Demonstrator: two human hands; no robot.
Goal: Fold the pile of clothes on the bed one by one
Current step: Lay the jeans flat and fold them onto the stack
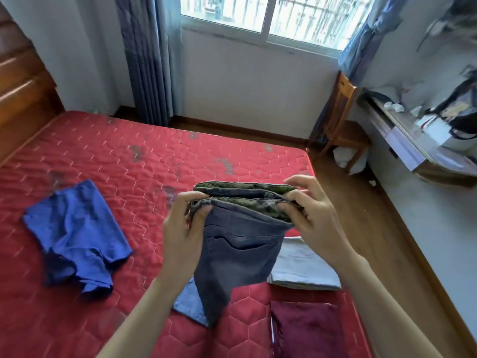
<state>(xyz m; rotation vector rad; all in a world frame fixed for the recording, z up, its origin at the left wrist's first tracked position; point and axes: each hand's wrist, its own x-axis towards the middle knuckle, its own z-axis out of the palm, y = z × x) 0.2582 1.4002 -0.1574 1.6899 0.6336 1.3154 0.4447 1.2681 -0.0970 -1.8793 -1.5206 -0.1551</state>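
Both hands, left hand [184,223] and right hand [313,213], hold the grey jeans [237,251] above the bed [108,156], fingers pinching the waistband. Right of the jeans lie folded grey cloth [304,264] and maroon cloth [307,329]; left, a blue shirt [74,236] waits unfolded. No containers.

Both bare forearms are reaching up from the lower edge of the view, converging toward the middle, wrists bent slightly inward. The left hand [184,223] is gripping one end of a waistband, its fingers curling over the top edge and its thumb pressing from the near side. The right hand [313,215] is pinching the other end, thumb nearest, index and middle fingers arching above and beyond it. The two hands are facing each other, level, well apart.
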